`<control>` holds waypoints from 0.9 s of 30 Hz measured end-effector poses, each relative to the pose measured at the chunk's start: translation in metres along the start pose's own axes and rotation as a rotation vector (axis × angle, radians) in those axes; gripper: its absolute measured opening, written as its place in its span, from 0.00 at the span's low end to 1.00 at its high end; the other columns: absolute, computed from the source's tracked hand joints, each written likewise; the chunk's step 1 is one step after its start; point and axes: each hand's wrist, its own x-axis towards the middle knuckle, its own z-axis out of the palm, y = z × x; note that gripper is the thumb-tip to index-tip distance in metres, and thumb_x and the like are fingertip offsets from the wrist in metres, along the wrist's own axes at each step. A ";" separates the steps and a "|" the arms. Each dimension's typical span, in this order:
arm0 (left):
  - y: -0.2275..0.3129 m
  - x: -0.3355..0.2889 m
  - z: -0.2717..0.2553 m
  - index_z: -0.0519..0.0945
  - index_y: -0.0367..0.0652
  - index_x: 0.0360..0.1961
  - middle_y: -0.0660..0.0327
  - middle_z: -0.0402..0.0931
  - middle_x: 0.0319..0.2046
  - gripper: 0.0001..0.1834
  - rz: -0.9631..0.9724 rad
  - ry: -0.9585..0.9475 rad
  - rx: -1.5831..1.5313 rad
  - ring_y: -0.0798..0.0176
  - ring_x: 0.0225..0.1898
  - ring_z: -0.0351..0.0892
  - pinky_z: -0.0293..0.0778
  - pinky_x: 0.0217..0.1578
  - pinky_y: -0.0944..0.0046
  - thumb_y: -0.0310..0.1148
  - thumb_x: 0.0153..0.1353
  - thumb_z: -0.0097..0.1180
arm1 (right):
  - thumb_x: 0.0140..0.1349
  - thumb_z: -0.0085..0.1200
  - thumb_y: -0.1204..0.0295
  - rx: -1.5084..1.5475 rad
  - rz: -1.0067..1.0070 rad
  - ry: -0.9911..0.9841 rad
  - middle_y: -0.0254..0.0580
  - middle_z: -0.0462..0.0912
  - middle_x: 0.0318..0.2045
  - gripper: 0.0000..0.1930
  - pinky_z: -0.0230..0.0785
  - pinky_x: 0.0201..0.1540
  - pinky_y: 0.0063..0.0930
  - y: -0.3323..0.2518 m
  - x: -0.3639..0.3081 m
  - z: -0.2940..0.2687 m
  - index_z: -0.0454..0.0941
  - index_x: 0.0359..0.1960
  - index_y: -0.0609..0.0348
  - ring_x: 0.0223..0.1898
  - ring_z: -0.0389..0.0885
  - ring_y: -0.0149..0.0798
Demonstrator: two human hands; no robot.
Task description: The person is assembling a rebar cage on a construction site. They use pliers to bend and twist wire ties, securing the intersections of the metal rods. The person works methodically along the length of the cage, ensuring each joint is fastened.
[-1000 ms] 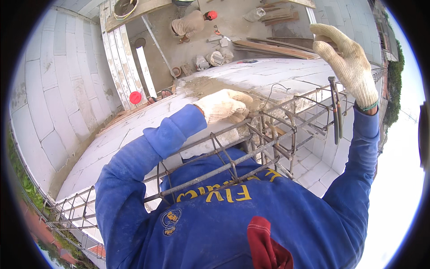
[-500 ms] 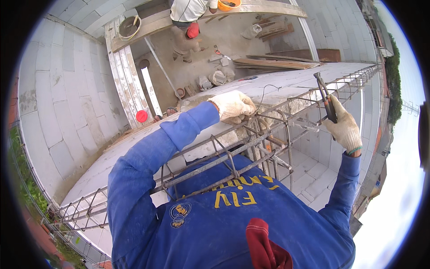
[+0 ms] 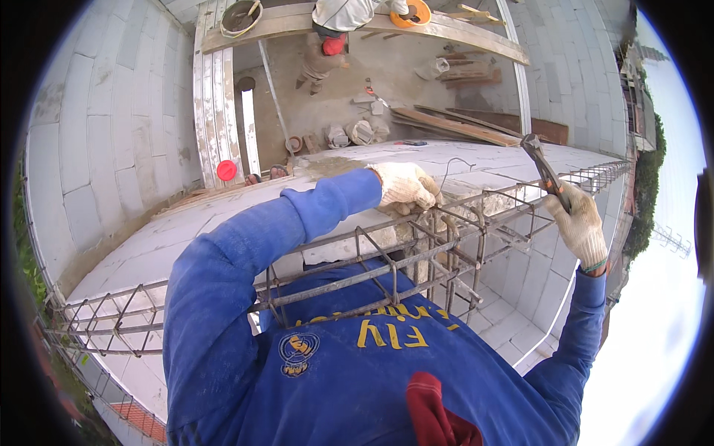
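Note:
My left hand point(image 3: 407, 186), in a cream knit glove, is closed with its fingertips pinched on a thin tie wire point(image 3: 446, 177) at the top of the rebar cage point(image 3: 483, 215). The free part of the wire bends upward and to the right. To the right, my gloved right hand point(image 3: 580, 229) is wrapped round the handles of a pair of pincers point(image 3: 549, 172). Their jaws point up and left, above the cage and apart from the wire. Around the left fingertips, several bars and stirrups cross; the exact grip on the wire is partly hidden.
The cage runs along a white block wall point(image 3: 216, 230) in front of my chest. Beyond and below, a person in a red cap point(image 3: 334, 45) is beside a plank scaffold point(image 3: 461, 39) holding a bucket point(image 3: 241, 18) and an orange basin point(image 3: 410, 12). Boards point(image 3: 454, 125) lie on the floor.
The whole view has shifted slightly. My left hand stays pinched at the same joint. My right hand and the pincers sit a little lower and farther right in the picture.

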 end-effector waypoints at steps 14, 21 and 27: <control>-0.040 0.007 -0.028 0.72 0.39 0.78 0.44 0.84 0.47 0.48 0.185 -0.222 -0.551 0.61 0.30 0.79 0.77 0.29 0.59 0.72 0.80 0.38 | 0.70 0.61 0.64 -0.941 -0.916 -0.301 0.38 0.84 0.36 0.15 0.87 0.38 0.40 -0.146 0.121 -0.004 0.81 0.57 0.31 0.37 0.92 0.45; -0.028 0.007 -0.017 0.77 0.39 0.74 0.54 0.81 0.39 0.57 -0.006 -0.129 -0.758 0.62 0.25 0.76 0.76 0.24 0.61 0.83 0.73 0.33 | 0.64 0.65 0.76 -0.834 -1.336 -0.118 0.32 0.79 0.50 0.27 0.87 0.50 0.36 -0.156 0.167 0.027 0.80 0.62 0.29 0.45 0.87 0.42; -0.018 -0.002 -0.018 0.83 0.42 0.69 0.58 0.83 0.38 0.63 -0.074 -0.051 -0.751 0.65 0.20 0.73 0.76 0.21 0.64 0.88 0.69 0.22 | 0.63 0.68 0.77 -0.866 -1.292 -0.303 0.30 0.83 0.54 0.36 0.88 0.58 0.32 -0.185 0.181 0.043 0.77 0.70 0.23 0.54 0.88 0.42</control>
